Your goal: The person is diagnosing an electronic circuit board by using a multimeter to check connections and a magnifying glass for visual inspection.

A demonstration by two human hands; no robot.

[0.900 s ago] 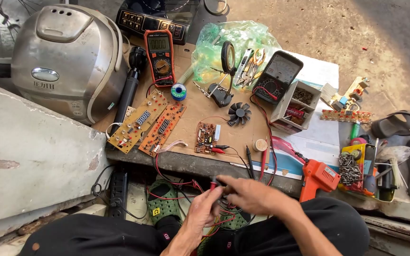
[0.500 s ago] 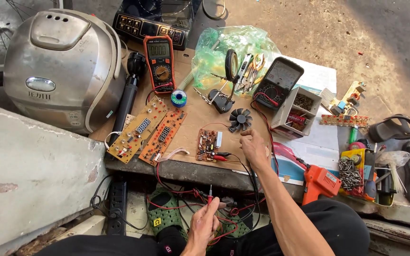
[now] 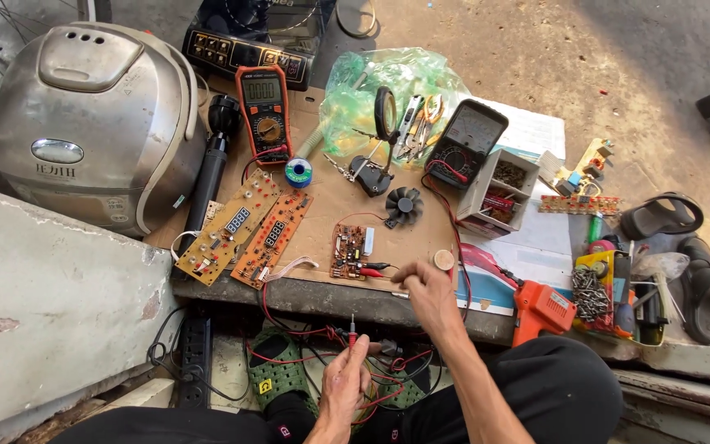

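Note:
My left hand (image 3: 345, 381) is low over my lap, pinching a red multimeter probe (image 3: 352, 333) with its tip pointing up. My right hand (image 3: 422, 284) reaches onto the cardboard-covered bench edge, fingers pinched on the black probe lead beside a small brown circuit board (image 3: 349, 249) with red and black clips at its side. Red and black wires (image 3: 306, 335) loop below the bench toward my feet. An orange digital multimeter (image 3: 264, 111) lies at the back. Two long display boards (image 3: 246, 232) lie left of the small board.
A silver rice cooker (image 3: 92, 123) stands at left beside a black flashlight (image 3: 211, 156). A small black fan (image 3: 404, 205), magnifier stand (image 3: 384, 115), analog meter (image 3: 466, 141), parts box (image 3: 501, 187), orange glue gun (image 3: 540, 308), a tray of screws (image 3: 593, 292), sandals (image 3: 667, 215) and a power strip (image 3: 195, 352) surround the bench.
My right hand rose from my lap to the bench, touched near the small board, then settled at the board's right edge. My left hand stayed low with the red probe.

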